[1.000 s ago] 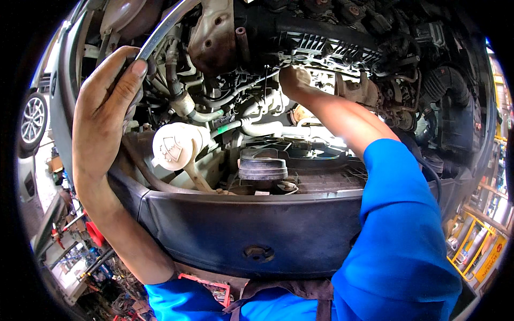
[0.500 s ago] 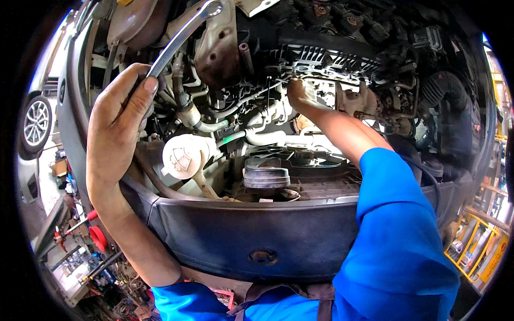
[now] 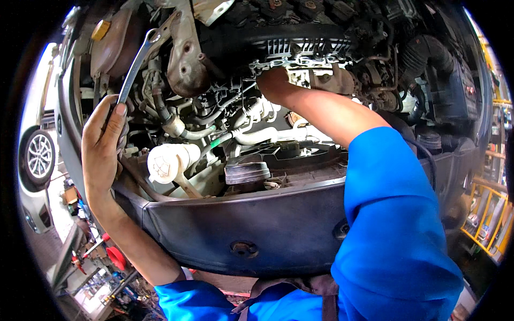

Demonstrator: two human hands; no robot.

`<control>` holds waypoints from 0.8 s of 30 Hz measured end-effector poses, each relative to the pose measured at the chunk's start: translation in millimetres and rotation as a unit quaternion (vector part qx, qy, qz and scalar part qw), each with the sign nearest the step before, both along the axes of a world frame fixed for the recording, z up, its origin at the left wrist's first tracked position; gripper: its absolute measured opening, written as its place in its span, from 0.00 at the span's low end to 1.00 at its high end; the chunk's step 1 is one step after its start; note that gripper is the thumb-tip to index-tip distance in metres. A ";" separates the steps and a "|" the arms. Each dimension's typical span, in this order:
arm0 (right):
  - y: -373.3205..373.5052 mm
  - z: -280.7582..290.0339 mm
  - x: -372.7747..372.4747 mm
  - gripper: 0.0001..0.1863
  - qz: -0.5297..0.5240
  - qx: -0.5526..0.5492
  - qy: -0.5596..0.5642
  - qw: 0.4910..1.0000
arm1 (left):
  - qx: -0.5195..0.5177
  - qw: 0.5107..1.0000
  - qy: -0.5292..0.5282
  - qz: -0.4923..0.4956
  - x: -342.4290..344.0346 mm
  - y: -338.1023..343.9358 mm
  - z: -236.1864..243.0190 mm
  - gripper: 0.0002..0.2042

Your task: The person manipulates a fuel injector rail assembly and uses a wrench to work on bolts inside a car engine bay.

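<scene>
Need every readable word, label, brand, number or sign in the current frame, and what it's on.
White cap: a pictogram resembling a windscreen-washer sign; no words legible.
Wrench in the left hand: no legible marking.
Everything else: any lettering is too small or blurred to read, so no words, brands or numbers to quote.

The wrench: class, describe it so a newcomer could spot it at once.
Above the dark bumper, at picture left, find the person's left hand. It grips the long, slim wrench, which slants upward to a ring end. Its smooth, silvery shine sets it apart from the dull brown bracket nearby.
</scene>
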State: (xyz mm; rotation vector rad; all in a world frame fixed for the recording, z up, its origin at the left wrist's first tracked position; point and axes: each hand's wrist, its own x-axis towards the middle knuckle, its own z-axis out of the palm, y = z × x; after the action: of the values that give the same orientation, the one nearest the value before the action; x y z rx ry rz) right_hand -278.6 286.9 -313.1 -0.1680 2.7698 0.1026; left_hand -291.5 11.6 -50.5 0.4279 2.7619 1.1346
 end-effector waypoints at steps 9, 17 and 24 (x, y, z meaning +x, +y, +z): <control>12.3 -8.1 -6.8 0.09 0.063 0.025 0.164 0.984 | -0.003 1.000 -0.003 -0.014 -2.6 -3.6 -2.5 0.16; 7.2 11.9 -4.2 0.06 0.168 0.116 0.092 0.975 | 0.006 0.999 -0.002 -0.039 0.9 0.4 -2.7 0.15; 8.7 -13.2 -14.0 0.10 -0.056 -0.016 0.056 0.997 | 0.003 0.999 -0.020 -0.045 4.5 8.4 -0.8 0.14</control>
State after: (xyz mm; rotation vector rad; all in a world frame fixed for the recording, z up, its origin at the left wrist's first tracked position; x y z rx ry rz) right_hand -292.6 295.6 -326.3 -0.0151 2.8877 0.0410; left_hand -287.0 19.9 -51.3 0.5192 2.6764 1.1189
